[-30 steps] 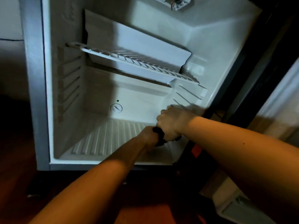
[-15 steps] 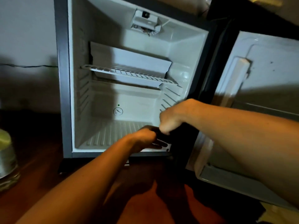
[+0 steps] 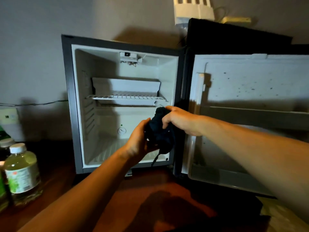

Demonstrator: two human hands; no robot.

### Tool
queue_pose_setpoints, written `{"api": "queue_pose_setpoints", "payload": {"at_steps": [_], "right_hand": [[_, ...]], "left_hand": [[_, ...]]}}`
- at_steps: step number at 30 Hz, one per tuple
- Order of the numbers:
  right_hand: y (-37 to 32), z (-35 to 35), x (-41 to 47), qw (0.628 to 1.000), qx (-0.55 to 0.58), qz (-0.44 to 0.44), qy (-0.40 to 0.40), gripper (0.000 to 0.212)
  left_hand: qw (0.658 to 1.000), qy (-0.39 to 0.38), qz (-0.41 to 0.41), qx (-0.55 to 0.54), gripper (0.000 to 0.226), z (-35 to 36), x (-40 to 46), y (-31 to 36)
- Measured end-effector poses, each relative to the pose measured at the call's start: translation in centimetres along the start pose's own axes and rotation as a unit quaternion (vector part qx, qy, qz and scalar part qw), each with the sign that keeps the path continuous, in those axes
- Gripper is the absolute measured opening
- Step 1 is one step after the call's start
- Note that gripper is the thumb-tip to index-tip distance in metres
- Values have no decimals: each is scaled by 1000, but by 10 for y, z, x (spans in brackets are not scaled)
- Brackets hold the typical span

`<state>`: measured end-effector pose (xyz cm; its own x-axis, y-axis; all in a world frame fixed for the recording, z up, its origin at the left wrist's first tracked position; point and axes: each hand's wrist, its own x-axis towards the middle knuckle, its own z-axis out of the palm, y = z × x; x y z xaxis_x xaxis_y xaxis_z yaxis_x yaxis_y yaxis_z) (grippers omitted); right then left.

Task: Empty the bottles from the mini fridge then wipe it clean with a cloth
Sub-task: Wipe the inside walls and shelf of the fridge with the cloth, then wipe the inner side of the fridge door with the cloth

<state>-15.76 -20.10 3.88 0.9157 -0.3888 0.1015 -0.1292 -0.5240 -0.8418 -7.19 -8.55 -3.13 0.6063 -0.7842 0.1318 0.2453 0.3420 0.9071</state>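
Both hands are clenched on a dark cloth [image 3: 158,133] in front of the mini fridge [image 3: 127,104]: the left hand [image 3: 138,139] cups it from below, the right hand [image 3: 177,120] pinches its top. Bottles [image 3: 20,171] are seen standing out on the counter [image 3: 55,185] at far left. A clean face should be folded outward before the shelf [image 3: 127,97] and door [image 3: 250,114] specks are wiped.

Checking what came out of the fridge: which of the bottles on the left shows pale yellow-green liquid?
The white-capped bottle nearest the fridge, with clear sides and a green-printed label. The bottle behind it looks dark, with a greyer cap.
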Motion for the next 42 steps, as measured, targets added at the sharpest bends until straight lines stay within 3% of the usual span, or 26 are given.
{"api": "queue_pose_setpoints", "payload": {"at_steps": [4, 8, 12, 15, 17, 19, 22, 25, 27, 33, 42], "right_hand": [[15, -6, -28, 996, 66, -50, 24, 41], [27, -11, -51, 985, 0, -155, 78, 35], [34, -11, -68, 932, -135, -292, 168, 48], [35, -17, -78, 931, -153, -291, 161, 54], [36, -21, -82, 960, -61, -249, 116, 59], [36, -25, -87, 971, 105, -200, 76, 60], [39, -34, -95, 931, 350, -104, -22, 55], [37, -40, -105, 898, 423, -40, -118, 65], [34, -44, -112, 882, 455, -25, -119, 68], [37, -61, -127, 849, 525, -61, -2, 51], [46, -117, -136, 839, 454, -185, 238, 46]], "left_hand": [[993, -74, -44, -75, 48, 23, -21, 1], [992, -97, -34, -77, 48, 41, -31, 3], [994, -94, 31, -53, 42, 55, -34, 1], [994, -36, 96, -21, 40, 61, -35, -3], [992, 14, 129, -3, 32, 70, -36, -4], [981, 44, 184, 32, 31, 78, -39, -1], [946, 40, 292, 135, 35, 92, -45, 4], [910, 1, 357, 211, 43, 106, -49, 1], [877, -1, 390, 280, 47, 113, -46, -6], [783, -15, 426, 454, 54, 142, -36, -18], [770, -146, 445, 434, 73, 198, -13, -12]]}}
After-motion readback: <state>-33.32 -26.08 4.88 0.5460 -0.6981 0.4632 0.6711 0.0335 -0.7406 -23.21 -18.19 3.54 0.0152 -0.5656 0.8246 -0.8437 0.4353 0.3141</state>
